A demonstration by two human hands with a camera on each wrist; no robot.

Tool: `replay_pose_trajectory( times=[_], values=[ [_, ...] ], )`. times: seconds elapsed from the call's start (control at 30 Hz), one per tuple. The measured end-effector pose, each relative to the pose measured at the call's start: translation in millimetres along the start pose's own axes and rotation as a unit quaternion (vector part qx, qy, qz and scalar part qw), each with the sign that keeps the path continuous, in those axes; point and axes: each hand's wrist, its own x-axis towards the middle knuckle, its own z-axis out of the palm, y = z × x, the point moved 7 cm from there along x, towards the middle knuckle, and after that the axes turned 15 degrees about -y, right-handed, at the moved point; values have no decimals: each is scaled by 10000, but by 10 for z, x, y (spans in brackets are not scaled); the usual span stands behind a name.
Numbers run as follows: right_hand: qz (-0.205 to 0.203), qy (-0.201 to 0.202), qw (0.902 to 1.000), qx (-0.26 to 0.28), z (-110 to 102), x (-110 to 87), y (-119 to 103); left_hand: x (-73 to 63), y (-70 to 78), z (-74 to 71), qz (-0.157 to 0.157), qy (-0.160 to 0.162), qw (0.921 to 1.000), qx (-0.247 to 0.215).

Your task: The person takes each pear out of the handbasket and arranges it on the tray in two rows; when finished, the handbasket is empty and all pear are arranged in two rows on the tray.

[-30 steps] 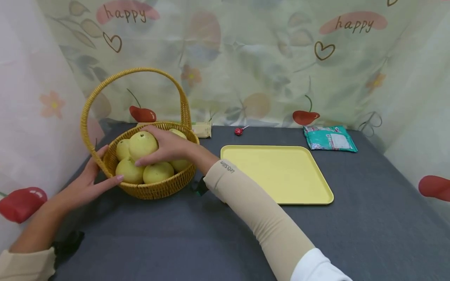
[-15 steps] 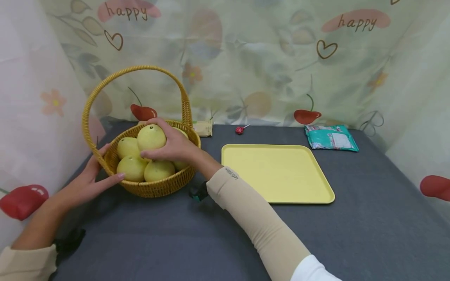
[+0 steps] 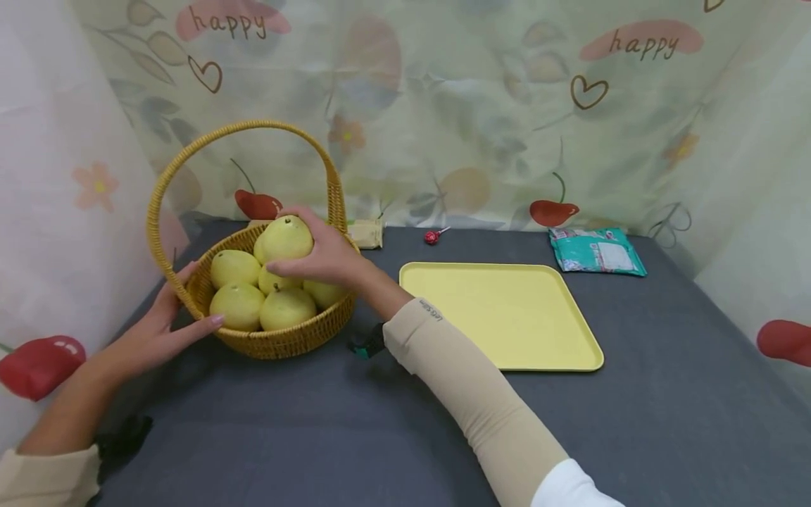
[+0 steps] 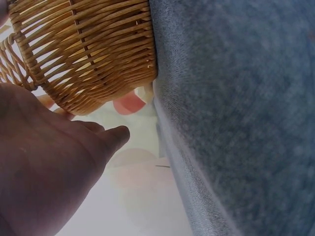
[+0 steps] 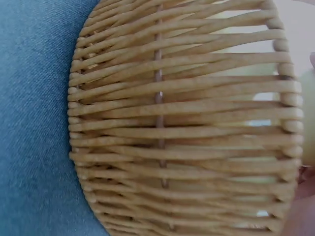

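A yellow wicker basket (image 3: 275, 345) with a tall arched handle stands at the left, holding several pale yellow-green pears (image 3: 236, 306). My right hand (image 3: 332, 255) grips one pear (image 3: 288, 239) above the others, its thumb on the near side and fingers behind. At the basket's left side, my left hand (image 3: 152, 336) holds the rim by the handle's foot, thumb on the near edge. In the left wrist view the left hand (image 4: 49, 157) lies against the woven wall (image 4: 98, 54). The basket's wall (image 5: 182, 118) covers most of the right wrist view, hiding nearly all of the right hand.
Right of the basket lies a pale yellow tray (image 3: 500, 317) on the dark grey cloth (image 3: 253, 429). Along the back are a red lollipop (image 3: 432, 237), a teal packet (image 3: 595, 252) and a beige packet (image 3: 366, 234). A printed curtain (image 3: 431, 105) hangs behind.
My right hand has moved right and slightly up with the pear, uncovering more pears beneath. The left hand stays at the basket's rim.
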Motion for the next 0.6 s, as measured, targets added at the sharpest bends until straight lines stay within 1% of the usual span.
replay_pose_trajectory(
  times=[0.17, 0.37, 0.5, 0.6],
  values=[
    [30, 52, 9999, 94, -90, -72, -45, -18, 18, -9, -75, -11, 10000, 15],
    [210, 134, 9997, -27, -221, -141, -57, -23, 10, -5, -174, -37, 9998, 15],
    [331, 277, 9990, -90, -312, -204, -46, -32, -5, -9, -192, -48, 9998, 12],
    [354, 419, 9985, -87, -382, -293, -54, -35, -15, -12, -235, -49, 9997, 30]
  ],
)
